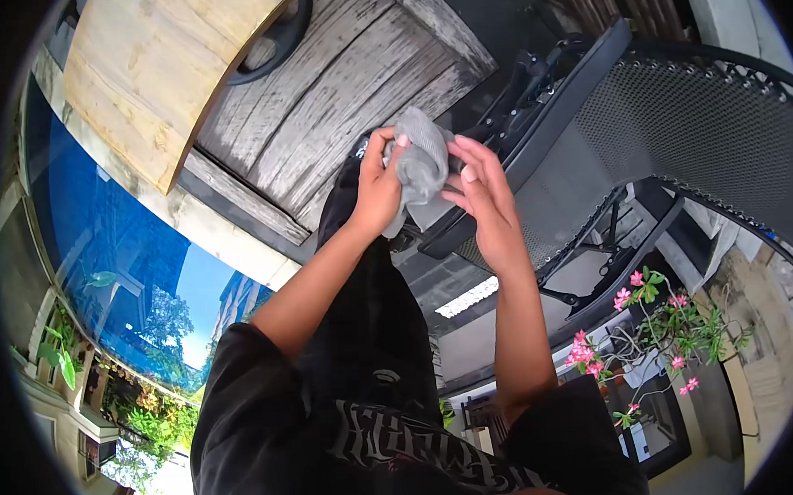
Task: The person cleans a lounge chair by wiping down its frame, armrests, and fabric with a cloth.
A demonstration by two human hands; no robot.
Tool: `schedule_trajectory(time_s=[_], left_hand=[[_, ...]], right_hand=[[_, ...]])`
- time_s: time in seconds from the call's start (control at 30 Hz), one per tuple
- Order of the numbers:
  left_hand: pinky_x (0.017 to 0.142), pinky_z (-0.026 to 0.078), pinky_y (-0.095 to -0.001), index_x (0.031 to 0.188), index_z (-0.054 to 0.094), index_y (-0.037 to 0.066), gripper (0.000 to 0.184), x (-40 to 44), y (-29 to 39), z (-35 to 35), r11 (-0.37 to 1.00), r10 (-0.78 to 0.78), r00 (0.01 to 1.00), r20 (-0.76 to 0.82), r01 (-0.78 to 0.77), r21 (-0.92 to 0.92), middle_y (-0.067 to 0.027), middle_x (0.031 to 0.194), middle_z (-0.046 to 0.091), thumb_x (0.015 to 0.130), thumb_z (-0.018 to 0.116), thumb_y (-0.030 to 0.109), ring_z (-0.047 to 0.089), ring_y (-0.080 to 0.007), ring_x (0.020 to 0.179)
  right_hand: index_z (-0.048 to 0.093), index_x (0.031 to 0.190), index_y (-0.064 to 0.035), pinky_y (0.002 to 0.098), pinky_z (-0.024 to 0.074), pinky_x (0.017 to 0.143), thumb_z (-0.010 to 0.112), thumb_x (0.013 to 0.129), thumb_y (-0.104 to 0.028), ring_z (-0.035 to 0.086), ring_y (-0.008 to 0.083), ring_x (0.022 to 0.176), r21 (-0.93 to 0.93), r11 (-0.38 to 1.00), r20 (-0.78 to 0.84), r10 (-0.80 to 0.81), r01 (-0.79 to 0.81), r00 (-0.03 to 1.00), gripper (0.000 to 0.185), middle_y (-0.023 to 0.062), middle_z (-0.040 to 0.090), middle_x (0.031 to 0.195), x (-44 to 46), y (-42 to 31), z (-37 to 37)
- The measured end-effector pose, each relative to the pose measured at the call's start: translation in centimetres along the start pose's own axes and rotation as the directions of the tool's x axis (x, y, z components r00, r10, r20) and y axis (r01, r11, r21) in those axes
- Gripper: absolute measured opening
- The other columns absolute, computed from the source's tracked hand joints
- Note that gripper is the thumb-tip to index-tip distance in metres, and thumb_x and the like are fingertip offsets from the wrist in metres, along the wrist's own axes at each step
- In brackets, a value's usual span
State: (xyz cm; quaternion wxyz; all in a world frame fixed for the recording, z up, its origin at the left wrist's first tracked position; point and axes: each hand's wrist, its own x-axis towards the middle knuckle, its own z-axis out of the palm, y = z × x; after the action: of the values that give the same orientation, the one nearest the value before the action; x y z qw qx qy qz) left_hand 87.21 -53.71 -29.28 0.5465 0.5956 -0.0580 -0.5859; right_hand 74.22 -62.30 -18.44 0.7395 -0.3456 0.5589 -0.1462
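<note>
A crumpled grey knitted cloth [424, 162] is bunched up near the middle of the view. My left hand [380, 191] grips its left side, the thumb pressed onto the fabric. On the other side, my right hand [490, 190] is half curled with its fingers apart, the fingertips right beside the cloth; whether they touch it I cannot tell. Under the cloth lies the dark frame of a mesh lounge chair [578, 155]. My leg in black trousers [364, 311] stretches out below my left hand.
A weathered wooden panel [319, 92] lies beyond my hands, with a light wooden tabletop [159, 72] at upper left. Blue pool water [122, 242] is at the left. A plant with pink flowers [582, 353] stands at lower right, near the chair's metal legs.
</note>
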Motion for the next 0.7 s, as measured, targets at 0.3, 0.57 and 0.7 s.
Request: schedule_trajectory(time_s=[0.3, 0.57, 0.7], left_hand=[[0.091, 0.051, -0.0337, 0.126, 0.064, 0.005, 0.053, 19.4, -5.0, 5.3, 0.981, 0.016, 0.993, 0.115, -0.038, 0.191, -0.0125, 0.114, 0.070, 0.089, 0.077, 0.040, 0.065, -0.0186, 0.105], [0.109, 0.044, -0.0445, 0.149, 0.038, 0.010, 0.097, 23.4, -10.2, 17.3, 0.643, -0.237, 0.933, 0.271, -0.058, 0.764, -0.0290, 0.141, 0.054, 0.076, 0.081, 0.055, 0.056, -0.0444, 0.129], [0.106, 0.047, -0.0463, 0.143, 0.041, 0.009, 0.089, 22.0, -10.9, 15.4, 0.729, -0.207, 0.920, 0.333, -0.082, 0.680, -0.0266, 0.136, 0.059, 0.075, 0.082, 0.047, 0.058, -0.0434, 0.126]], right_hand=[[0.047, 0.143, -0.0004, 0.0553, 0.0211, 0.119, 0.062, 0.099, -0.023, 0.024, 0.0485, 0.148, -0.834, 0.541, -0.356, -0.677, 0.109, 0.644, 0.052, 0.0283, 0.028, 0.158, 6.9, 2.0, -5.5], [0.053, 0.137, -0.0022, 0.0598, 0.0208, 0.118, 0.055, 0.102, -0.032, 0.023, 0.0528, 0.147, -0.911, 0.408, -0.333, -0.652, -0.055, 0.681, 0.046, 0.0326, 0.023, 0.159, 9.3, 4.0, -5.1], [0.057, 0.130, -0.0025, 0.0601, 0.0222, 0.116, 0.056, 0.101, -0.031, 0.024, 0.0529, 0.146, -0.899, 0.436, -0.345, -0.645, -0.043, 0.682, 0.041, 0.0335, 0.024, 0.158, 9.5, 3.6, -5.1]])
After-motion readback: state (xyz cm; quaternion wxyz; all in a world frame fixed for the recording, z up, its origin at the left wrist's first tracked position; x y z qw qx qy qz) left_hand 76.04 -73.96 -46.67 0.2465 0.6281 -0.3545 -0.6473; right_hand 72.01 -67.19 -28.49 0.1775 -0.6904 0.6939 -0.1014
